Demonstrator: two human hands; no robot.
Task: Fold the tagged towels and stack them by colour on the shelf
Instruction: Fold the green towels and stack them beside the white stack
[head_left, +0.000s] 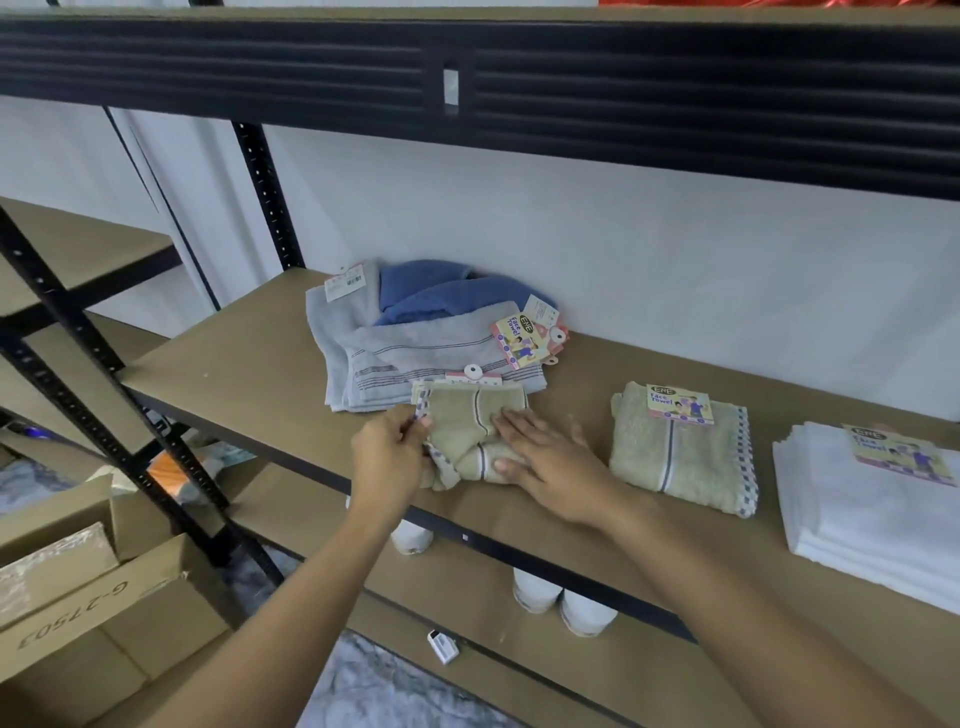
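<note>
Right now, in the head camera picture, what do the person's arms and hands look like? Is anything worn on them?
Both arms are bare: the left forearm and the right forearm show no sleeve up to the bottom edge of the picture. The left hand and the right hand wear no gloves. No watch, bracelet or ring shows on the wrists or on the visible fingers.

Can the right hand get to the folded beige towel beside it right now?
Probably yes: the right hand presses flat on the half-folded towel, and only bare shelf lies between it and the folded beige towel.
</note>
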